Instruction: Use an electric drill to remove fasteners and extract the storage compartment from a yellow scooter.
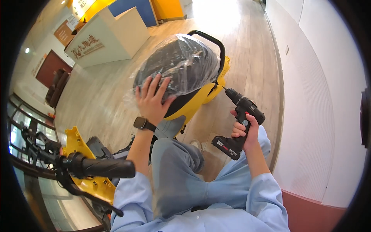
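Spread fingers (148, 87) of the left hand (152, 104), slightly bent and set apart, laid over the near left part of a black seat (176, 63) covered in clear, crinkled plastic wrap (201, 62). Holding nothing, only resting open on the covered surface, with the thumb out to the right. On the same wrist, a dark smartwatch (141, 123).

In the right hand (250, 133), a black cordless drill (247, 106), gripped by the handle with fingers curled closed around it; impossible to tell how far the trigger is pressed. Aimed far and to the left, with a thin bit (223, 87) close to the yellow body panel (189, 104) under the seat; not possible to tell whether touching or just beside it. At the near end of the handle, a black battery pack (228, 147).

Around the far right end of the seat, a curved black rail (222, 50). At near left, apart from both hands, a black handlebar grip (110, 168), and beside it a yellow plastic piece (73, 139). Between the forearms, blue-grey trousers (181, 178). Underneath everything, a wood-plank floor (255, 58), bordered on the right by a white wall (305, 77); at far left, a pale counter (129, 34).
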`<state>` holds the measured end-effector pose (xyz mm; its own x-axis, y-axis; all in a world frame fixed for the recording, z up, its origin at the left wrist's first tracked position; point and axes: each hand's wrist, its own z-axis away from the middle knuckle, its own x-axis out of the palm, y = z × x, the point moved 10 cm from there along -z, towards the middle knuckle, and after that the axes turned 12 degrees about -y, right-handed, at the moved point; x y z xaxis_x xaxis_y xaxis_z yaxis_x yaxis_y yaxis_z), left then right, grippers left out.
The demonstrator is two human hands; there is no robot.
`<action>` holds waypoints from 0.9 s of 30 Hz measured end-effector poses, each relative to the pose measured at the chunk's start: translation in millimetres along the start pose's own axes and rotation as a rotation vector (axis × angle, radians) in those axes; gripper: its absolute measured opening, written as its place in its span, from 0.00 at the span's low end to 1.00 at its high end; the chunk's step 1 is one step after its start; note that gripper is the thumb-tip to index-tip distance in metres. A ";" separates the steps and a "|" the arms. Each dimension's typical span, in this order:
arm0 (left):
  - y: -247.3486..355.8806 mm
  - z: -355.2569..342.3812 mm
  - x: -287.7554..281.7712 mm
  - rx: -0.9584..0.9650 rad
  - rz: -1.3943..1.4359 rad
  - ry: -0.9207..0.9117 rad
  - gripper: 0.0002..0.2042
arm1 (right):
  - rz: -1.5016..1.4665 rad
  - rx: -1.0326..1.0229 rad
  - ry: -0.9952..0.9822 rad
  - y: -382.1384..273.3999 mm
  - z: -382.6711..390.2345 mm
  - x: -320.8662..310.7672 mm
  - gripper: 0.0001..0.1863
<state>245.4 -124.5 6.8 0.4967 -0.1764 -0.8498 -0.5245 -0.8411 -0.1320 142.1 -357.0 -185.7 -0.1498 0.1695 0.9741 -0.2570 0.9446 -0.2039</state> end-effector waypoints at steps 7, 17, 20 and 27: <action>-7.2 -14.3 -8.9 -0.187 0.268 0.196 0.11 | -0.191 -0.024 0.131 -2.4 18.3 -85.2 0.29; 44.4 -6.7 -28.1 -0.240 -0.017 0.184 0.20 | -0.067 -0.017 0.115 -13.4 4.9 -53.1 0.30; 102.6 -44.8 -14.9 -0.014 -0.386 -0.076 0.30 | -0.102 -0.012 0.142 -10.6 7.7 -56.2 0.30; 90.3 -128.8 16.4 0.119 0.047 -0.133 0.21 | -0.152 0.001 0.218 -4.8 12.3 -63.1 0.30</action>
<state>295.3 -269.3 46.7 0.3779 -0.1383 -0.9154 -0.6272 -0.7656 -0.1432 141.0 -375.6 -247.4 0.0995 0.0819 0.9917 -0.2614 0.9637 -0.0534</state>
